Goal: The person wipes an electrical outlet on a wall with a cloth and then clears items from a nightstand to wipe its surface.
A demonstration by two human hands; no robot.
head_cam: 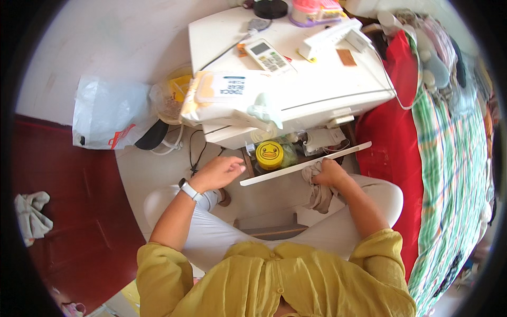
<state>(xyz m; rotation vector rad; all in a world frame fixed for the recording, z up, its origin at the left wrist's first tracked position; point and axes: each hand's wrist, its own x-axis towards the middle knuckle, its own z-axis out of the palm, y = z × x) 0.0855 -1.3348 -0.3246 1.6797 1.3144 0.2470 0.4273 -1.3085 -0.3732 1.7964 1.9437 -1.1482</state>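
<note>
My right hand [332,174] grips a crumpled beige cloth [319,198] against the front panel of a pulled-out drawer [273,174]. Left of that drawer, my left hand [222,171] hovers with loosely bent fingers and holds nothing; a smartwatch is on its wrist. Inside the drawer lie a round yellow tin [269,155] with a duck face, a pale box-like item [325,138] with a white cable, and some clear plastic packaging. The drawer belongs to a white cabinet [317,85].
On the cabinet top are a wipes pack [222,93], a remote control [266,55] and a white power strip [328,39]. A bed with a striped cover [447,190] borders the right side. A white plastic bag [111,113] and dark cables [194,158] are at left.
</note>
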